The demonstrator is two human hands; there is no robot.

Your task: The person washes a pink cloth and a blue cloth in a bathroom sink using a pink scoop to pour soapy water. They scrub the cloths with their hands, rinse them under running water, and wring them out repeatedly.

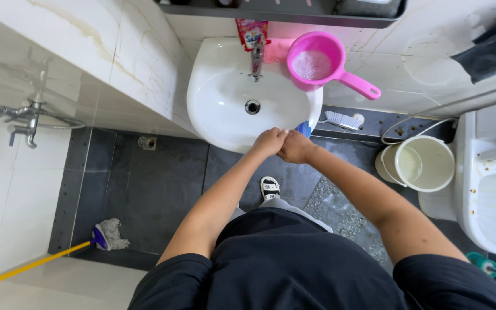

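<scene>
My left hand point(268, 142) and my right hand point(295, 147) meet at the front rim of a white sink point(219, 92). Both are closed together around a blue object point(304, 128), of which only a small blue tip shows past the fingers. What the object is cannot be told. A pink scoop point(317, 62) with a long handle rests on the sink's back right corner and holds foamy water. A metal tap point(256, 60) stands at the back of the basin, with a drain point(252, 107) below it.
A cream bucket point(420, 163) stands on the dark floor to the right, next to a white toilet point(492, 189). A scrub brush point(343, 119) lies by the wall. A mop point(107, 234) with a yellow handle lies at lower left. A wall tap point(27, 117) sticks out on the left.
</scene>
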